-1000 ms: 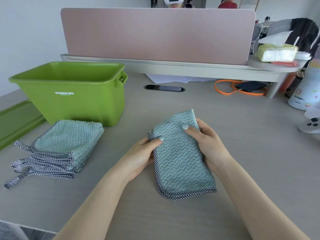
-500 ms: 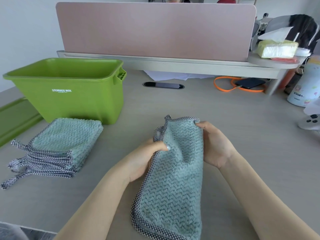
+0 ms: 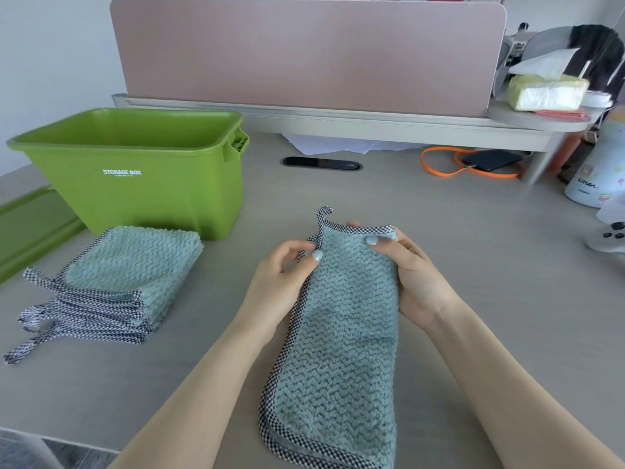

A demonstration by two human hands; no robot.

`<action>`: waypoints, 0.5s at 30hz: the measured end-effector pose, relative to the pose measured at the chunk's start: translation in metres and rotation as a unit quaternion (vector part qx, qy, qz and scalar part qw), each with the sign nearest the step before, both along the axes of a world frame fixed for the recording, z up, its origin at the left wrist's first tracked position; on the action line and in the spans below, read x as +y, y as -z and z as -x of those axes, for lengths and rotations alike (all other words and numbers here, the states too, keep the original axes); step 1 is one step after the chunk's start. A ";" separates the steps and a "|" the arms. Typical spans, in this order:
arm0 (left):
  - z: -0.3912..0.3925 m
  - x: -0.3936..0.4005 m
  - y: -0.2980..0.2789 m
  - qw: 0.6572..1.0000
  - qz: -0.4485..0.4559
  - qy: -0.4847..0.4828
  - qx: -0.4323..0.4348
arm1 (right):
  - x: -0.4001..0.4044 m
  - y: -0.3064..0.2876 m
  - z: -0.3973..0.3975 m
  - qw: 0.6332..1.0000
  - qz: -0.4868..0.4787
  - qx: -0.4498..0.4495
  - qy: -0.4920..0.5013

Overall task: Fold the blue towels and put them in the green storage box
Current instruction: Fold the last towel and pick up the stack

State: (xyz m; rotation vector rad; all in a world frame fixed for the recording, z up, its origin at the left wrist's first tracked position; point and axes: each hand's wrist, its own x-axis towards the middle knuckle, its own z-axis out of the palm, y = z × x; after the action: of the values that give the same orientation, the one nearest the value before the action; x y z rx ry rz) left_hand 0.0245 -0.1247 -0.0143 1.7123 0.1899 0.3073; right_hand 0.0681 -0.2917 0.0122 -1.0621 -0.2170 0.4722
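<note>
Head view: both hands pinched the towel [image 3: 341, 333] by its far corners, left hand [image 3: 284, 282] and right hand [image 3: 416, 282] each in a closed grip, stretching it along the tabletop [image 3: 490, 265], likely squaring for a fold. Box [image 3: 135, 170] sat far-left.

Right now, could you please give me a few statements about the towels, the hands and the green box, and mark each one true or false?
1. Both hands hold the far edge of the towel. True: the left hand pinches its left corner and the right hand grips its right corner.
2. The green storage box has its lid on. False: it stands open at the top.
3. The stack of towels lies in front of the box, on the desk. True.
4. The held towel is folded into a small square. False: it lies as a long strip reaching towards the person.
5. The tissue pack sits inside the box. False: it rests on the raised shelf, far right.
</note>
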 end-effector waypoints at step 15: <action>0.001 0.000 -0.005 0.989 0.142 0.025 -0.013 | -0.005 0.002 -0.002 0.997 0.009 -0.023 0.069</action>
State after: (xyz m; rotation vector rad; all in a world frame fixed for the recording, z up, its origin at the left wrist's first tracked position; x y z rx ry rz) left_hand 0.0237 -0.1242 -0.0089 1.4279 0.1623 0.2530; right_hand 0.0703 -0.2965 0.0100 -1.0990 -0.1784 0.3261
